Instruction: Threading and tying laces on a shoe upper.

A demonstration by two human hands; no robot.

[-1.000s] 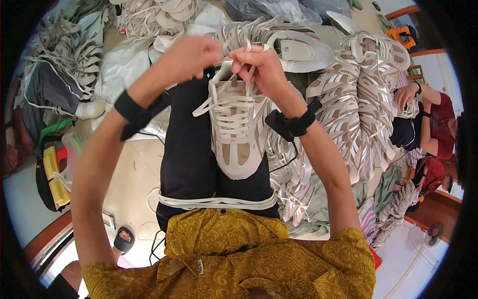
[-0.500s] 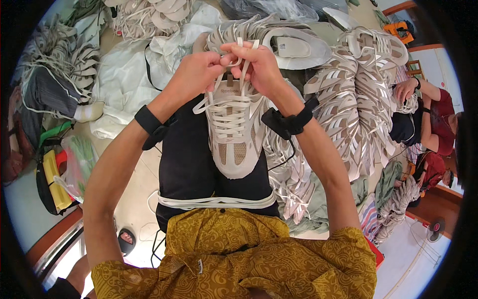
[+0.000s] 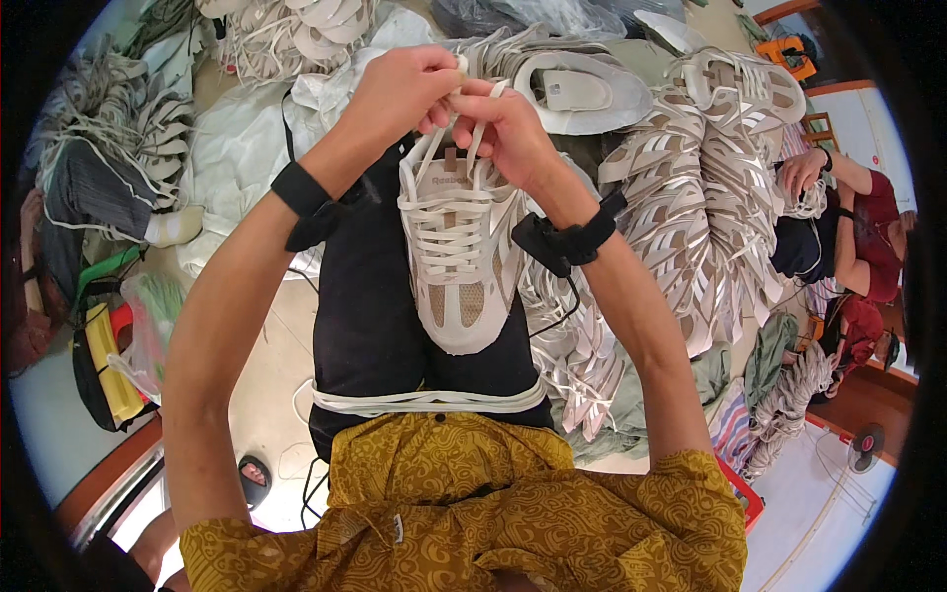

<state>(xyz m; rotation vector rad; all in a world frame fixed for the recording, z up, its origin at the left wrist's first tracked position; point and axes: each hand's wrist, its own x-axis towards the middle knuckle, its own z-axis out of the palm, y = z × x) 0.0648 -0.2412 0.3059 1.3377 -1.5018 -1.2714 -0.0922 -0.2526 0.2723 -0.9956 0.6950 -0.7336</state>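
A beige and white sneaker upper [image 3: 464,271] lies across my thighs, toe toward me, its white lace crisscrossed over the front. Beyond its ankle opening, my left hand [image 3: 409,94] pinches one strand of the shoelace [image 3: 432,158], which runs up taut from the upper. Close beside it, my right hand [image 3: 511,133] has its fingers closed on the other strand, whose end sticks up between thumb and finger. The fingertips of both hands nearly meet. What exactly lies between them is partly hidden.
Stacked sneaker uppers [image 3: 686,207] fill the right side, with more at the far left. A pale shoe piece [image 3: 582,91] lies beyond my right hand. White laces [image 3: 429,403] cross my lap. Another person [image 3: 868,232] sits at the right edge. A fan [image 3: 866,449] stands lower right.
My left hand has moved up and slightly right, drawing the left lace strand up. The lace loop that stood above the fingers no longer shows. My right hand has shifted a little.
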